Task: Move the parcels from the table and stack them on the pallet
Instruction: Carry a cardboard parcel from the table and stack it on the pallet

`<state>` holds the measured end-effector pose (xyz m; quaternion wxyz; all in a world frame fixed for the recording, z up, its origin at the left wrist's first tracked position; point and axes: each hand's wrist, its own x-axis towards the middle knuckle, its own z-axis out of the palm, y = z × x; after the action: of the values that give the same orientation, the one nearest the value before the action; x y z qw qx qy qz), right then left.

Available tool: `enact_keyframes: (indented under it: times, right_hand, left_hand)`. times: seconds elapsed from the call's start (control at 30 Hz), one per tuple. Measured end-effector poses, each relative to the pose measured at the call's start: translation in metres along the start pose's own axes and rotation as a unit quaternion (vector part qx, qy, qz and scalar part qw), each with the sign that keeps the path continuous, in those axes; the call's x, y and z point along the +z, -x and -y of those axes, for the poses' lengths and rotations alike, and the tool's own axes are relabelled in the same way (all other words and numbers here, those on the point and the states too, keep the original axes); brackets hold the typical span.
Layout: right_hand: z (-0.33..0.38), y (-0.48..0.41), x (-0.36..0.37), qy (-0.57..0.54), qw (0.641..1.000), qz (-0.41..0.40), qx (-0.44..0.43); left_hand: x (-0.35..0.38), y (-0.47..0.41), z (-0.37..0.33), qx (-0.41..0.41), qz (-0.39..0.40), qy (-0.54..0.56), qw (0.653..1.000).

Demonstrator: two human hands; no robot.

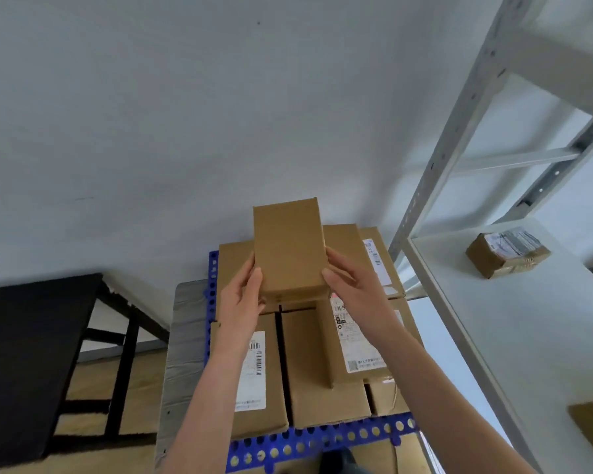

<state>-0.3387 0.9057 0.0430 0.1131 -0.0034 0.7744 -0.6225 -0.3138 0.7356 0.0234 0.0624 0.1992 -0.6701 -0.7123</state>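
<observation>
The parcel (290, 248) held up at the centre of the frame is plain brown cardboard, matt and smooth. The stacked parcels (308, 388) under it are the same dull cardboard, with white paper labels (255, 388). The pallet (322, 439) at the bottom looks like blue plastic, punched with holes. At right, the rack (459, 107) is pale painted metal; the small parcel (507, 253) on its shelf has shiny tape.
</observation>
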Motion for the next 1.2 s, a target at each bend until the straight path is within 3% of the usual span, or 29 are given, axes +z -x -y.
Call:
enact_keyframes:
  times: [0.23, 0.63, 0.83, 0.93, 1.0, 1.1, 1.2]
  right_hand:
    - [0.001, -0.057, 0.034, 0.191, 0.974, 0.117, -0.023]
    - [-0.014, -0.073, 0.061, 0.351, 0.906, 0.229, 0.069]
    - [-0.012, -0.06, 0.056, 0.366, 0.908, 0.204, 0.024]
    - [-0.014, -0.057, 0.038, 0.361, 0.924, 0.115, -0.049]
    - [-0.02, -0.062, 0.023, 0.392, 0.916, 0.051, -0.066]
    - [-0.036, -0.075, -0.002, 0.453, 0.891, 0.004, -0.029]
    - [-0.05, -0.082, -0.017, 0.479, 0.878, 0.017, 0.012]
  left_hand:
    - [-0.012, -0.048, 0.027, -0.035, -0.079, -0.029, 0.996]
    - [-0.012, -0.059, 0.066, -0.05, -0.045, -0.253, 0.965]
    - [-0.007, -0.051, 0.076, -0.023, -0.052, -0.255, 0.965]
    - [-0.005, -0.047, 0.076, -0.026, -0.055, -0.268, 0.961]
    - [-0.004, -0.047, 0.075, -0.039, -0.052, -0.275, 0.959]
    - [-0.002, -0.049, 0.073, -0.047, -0.04, -0.273, 0.96]
    - [0.003, -0.05, 0.069, -0.045, -0.038, -0.281, 0.958]
